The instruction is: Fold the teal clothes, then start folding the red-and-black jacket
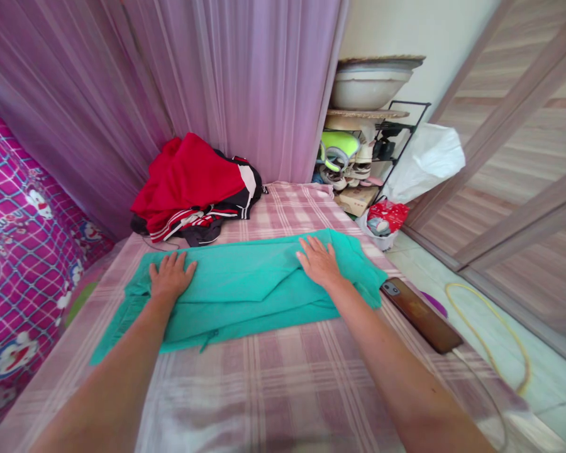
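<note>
While both arms are being stretched fwd from the bottom of the view, the left hand [170,275] is being laid flat, palm down, on the teal cloth [245,286], fingers spread and pointing away from the body, nothing being gripped. The right hand [319,260] is being pressed flat on the same cloth the same way, fingers extended and slightly fanned, wrist approx. straight w/ the forearm; it is being kept unclenched too. The forearms are being angled inward, so the hands are being held well apart, one near each end of the cloth.

The cloth is being spread under both palms on the plaid bed sheet [283,384], folded lengthwise, w/ a diagonal fold edge being shown between the hands. Its left end is trailing down past the left wrist toward the body.

Just right of the right forearm, a phone [422,313] is lying at the bed's edge, apart from the cloth. Beyond the left hand, a pile of red, black & white clothes [195,189] is lying against the purple curtain [170,82]. Left of the left arm, a pink cartoon-print blanket [23,251] is being seen. Beyond the right hand, a shoe rack [358,157] is standing on the floor, w/ a yellow cord [500,333] lying further right.
</note>
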`<state>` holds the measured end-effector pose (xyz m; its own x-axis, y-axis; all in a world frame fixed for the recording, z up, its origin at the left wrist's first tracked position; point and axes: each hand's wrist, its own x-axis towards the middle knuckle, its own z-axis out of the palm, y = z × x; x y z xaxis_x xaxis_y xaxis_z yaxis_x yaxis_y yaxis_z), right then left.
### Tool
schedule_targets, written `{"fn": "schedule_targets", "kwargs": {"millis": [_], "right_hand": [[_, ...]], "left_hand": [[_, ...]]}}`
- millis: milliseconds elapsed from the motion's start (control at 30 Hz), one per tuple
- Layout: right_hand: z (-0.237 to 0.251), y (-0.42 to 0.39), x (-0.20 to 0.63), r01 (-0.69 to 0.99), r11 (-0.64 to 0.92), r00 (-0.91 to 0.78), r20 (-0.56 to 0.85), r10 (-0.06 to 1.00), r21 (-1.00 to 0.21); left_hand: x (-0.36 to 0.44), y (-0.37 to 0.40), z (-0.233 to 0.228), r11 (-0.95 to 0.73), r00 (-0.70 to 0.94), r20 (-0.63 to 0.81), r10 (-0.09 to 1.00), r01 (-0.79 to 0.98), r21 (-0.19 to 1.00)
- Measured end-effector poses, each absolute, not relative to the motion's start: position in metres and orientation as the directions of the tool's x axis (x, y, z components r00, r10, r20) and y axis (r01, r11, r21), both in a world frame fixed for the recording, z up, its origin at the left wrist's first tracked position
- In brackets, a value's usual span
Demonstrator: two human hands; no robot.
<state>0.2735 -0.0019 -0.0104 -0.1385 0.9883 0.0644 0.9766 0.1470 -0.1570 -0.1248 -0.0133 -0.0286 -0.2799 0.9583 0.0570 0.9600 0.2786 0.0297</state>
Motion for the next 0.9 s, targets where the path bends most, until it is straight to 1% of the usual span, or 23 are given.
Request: {"fn": "schedule_targets", "kwargs": {"millis": [67,133,200,267,367,433,500,600,633,700,767,900], "right_hand": [[-0.010,-0.014,0.252,0.954,0.242,-0.227,0.097,0.969,-0.177],[-0.017,-0.027,0.235,0.935,0.303,-0.296,0.062,0.953,-0.182],[-0.027,-0.037,0.226,0.935,0.302,-0.306,0.007,0.952,-0.184],[-0.034,-0.041,0.224,0.946,0.269,-0.277,-0.019,0.961,-0.181],[-0.038,-0.041,0.226,0.953,0.255,-0.261,-0.014,0.965,-0.162],[-0.038,-0.040,0.227,0.954,0.261,-0.267,-0.019,0.964,-0.148],[-0.038,-0.039,0.226,0.955,0.263,-0.268,-0.017,0.963,-0.136],[-0.041,-0.039,0.226,0.958,0.261,-0.263,0.000,0.965,-0.115],[-0.043,-0.039,0.226,0.960,0.260,-0.261,0.006,0.965,-0.107],[-0.047,-0.038,0.227,0.961,0.262,-0.262,0.015,0.965,-0.091],[-0.050,-0.036,0.228,0.960,0.267,-0.266,0.019,0.964,-0.082],[-0.051,-0.035,0.229,0.960,0.272,-0.271,0.021,0.962,-0.073]], "left_hand": [[-0.122,-0.016,-0.029,0.280,-0.283,0.085,0.955,0.959,0.040],[-0.120,-0.019,-0.029,0.282,-0.287,0.141,0.947,0.958,0.056],[-0.120,-0.022,-0.027,0.280,-0.289,0.186,0.939,0.957,0.072],[-0.119,-0.023,-0.022,0.275,-0.286,0.204,0.936,0.958,0.077],[-0.104,-0.025,-0.010,0.259,-0.267,0.172,0.948,0.964,0.065],[-0.080,-0.031,-0.004,0.228,-0.237,0.130,0.963,0.970,0.079],[-0.044,-0.042,-0.003,0.145,-0.159,0.120,0.980,0.982,0.119],[0.012,-0.063,-0.013,-0.046,0.028,0.119,0.993,0.986,0.158],[0.025,-0.069,-0.018,-0.069,0.052,0.104,0.993,0.983,0.169],[0.039,-0.077,-0.027,-0.069,0.057,0.071,0.996,0.980,0.185],[0.034,-0.083,-0.033,-0.040,0.031,0.049,0.998,0.982,0.187],[-0.010,-0.089,-0.035,0.035,-0.043,0.055,0.998,0.991,0.132]]}}
